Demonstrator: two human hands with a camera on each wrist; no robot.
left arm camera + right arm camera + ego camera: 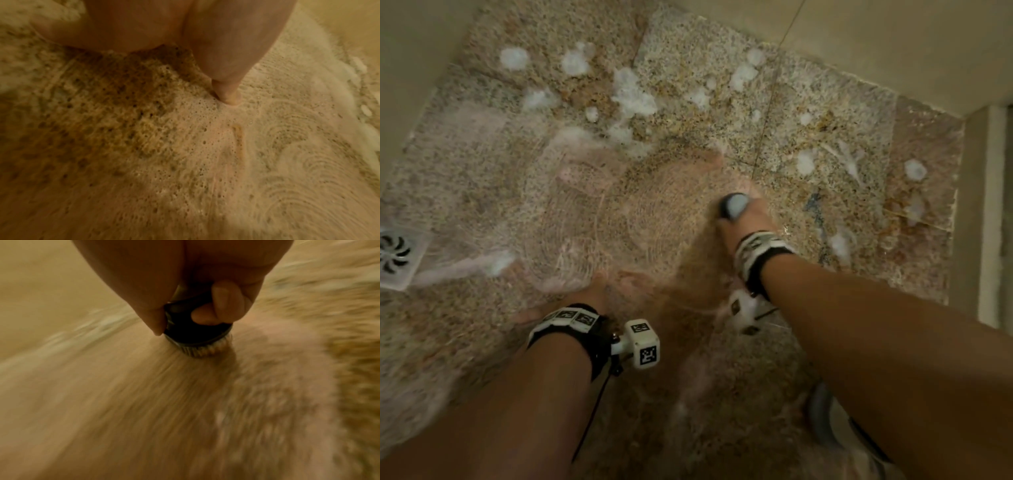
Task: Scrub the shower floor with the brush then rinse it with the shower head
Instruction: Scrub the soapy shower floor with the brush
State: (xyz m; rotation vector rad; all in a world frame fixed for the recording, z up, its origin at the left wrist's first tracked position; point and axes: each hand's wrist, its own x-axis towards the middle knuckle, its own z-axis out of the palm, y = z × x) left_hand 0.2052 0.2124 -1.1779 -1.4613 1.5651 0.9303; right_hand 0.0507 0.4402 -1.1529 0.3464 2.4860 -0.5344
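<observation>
My right hand [205, 293] grips the scrub brush [197, 335] by its slick knob; stiff bristles, soapy shower floor [585, 212], left hand [226, 94] flat.

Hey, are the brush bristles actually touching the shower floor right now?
Touching. The right wrist view shows the brush, gripped by the right hand, with its bristles pressed onto the soapy shower floor, no gap beneath them.

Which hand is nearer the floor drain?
Left. The left hand rests on the soapy floor just right of the drain; the right hand, gripping the brush, is farther right.
</observation>
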